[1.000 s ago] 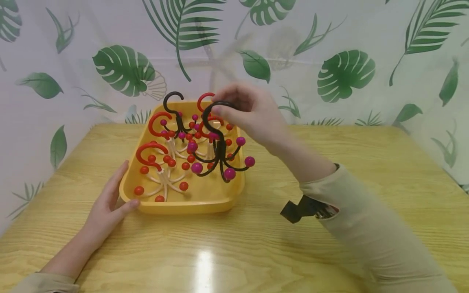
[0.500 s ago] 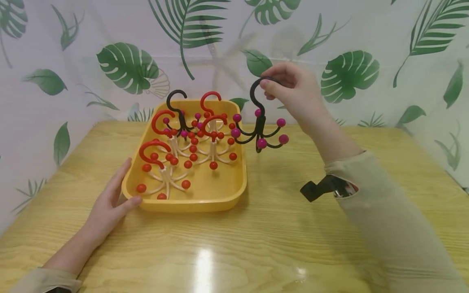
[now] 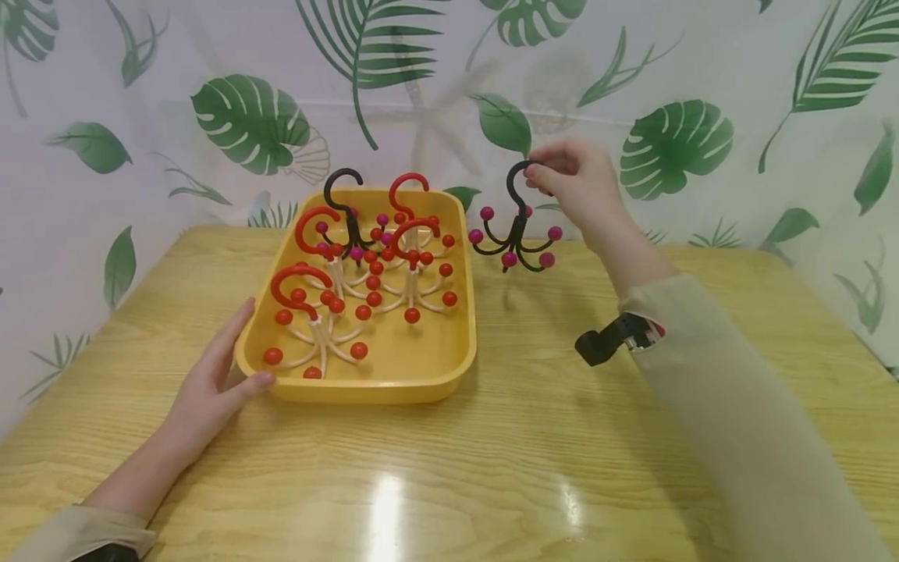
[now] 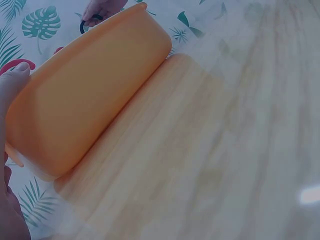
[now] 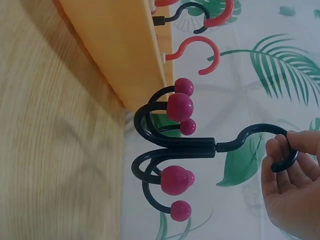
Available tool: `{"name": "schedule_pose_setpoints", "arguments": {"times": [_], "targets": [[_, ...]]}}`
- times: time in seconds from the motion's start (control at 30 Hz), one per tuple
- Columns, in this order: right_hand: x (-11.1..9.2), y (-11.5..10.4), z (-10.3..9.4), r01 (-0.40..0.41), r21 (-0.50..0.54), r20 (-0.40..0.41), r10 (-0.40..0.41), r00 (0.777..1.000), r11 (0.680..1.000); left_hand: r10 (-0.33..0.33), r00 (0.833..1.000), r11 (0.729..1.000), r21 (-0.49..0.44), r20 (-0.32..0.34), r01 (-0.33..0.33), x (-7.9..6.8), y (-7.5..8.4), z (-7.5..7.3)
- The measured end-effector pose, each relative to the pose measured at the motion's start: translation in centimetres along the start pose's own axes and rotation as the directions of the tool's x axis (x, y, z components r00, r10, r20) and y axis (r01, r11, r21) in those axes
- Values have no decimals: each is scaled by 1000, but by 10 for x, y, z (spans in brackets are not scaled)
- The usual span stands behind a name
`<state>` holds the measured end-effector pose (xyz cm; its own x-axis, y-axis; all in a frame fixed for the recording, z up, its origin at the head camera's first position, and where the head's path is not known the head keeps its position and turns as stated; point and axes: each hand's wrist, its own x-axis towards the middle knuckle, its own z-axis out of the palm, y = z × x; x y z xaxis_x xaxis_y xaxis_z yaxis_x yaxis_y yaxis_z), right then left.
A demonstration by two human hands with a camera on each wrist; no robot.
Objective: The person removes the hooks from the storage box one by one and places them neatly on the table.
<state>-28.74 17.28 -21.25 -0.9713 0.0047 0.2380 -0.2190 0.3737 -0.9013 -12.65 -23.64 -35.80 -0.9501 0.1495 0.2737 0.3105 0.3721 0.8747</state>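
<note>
The right hand [image 3: 588, 183] is raised beyond the tray's right side, the forearm slanting up from the lower right corner. Its thumb and fingers pinch the curved top of a black hook [image 3: 517, 232], which hangs nearly upright with its magenta balls at the bottom. The hook is above the table [image 3: 555, 437], just right of the yellow tray [image 3: 393, 390]; a shadow falls beneath it. A beige sleeve [image 3: 730, 390] covers that arm, and a black device [image 3: 597, 346] sits at the wrist.

The left hand [image 3: 200, 394] lies at the tray's near left corner, thumb and fingers spread apart, the thumb on the rim and the fingers along the outer left side.

Inside the tray, four red-topped hooks [image 3: 319, 332] with pale arms stand close together, with another black hook [image 3: 353, 228] at the back left. The tray's right wall stands between these and the held hook. Behind everything is a leaf-patterned backdrop [image 3: 449, 47].
</note>
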Motion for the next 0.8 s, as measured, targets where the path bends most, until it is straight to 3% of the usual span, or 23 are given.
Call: {"name": "schedule_pose_setpoints", "arguments": {"times": [0.17,0.4,0.8], "targets": [[13,10,4,-46,11,-7,46,999,999,-1,1000,1000,-11,4,1,1,-1,0],[24,22,11,-78,-100,7,79,997,992,-7,1000,1000,-13,3,7,0,-1,0],[29,38,15,-55,-113,-11,55,998,992,-13,1000,1000,-18,3,13,1,1,1]]}}
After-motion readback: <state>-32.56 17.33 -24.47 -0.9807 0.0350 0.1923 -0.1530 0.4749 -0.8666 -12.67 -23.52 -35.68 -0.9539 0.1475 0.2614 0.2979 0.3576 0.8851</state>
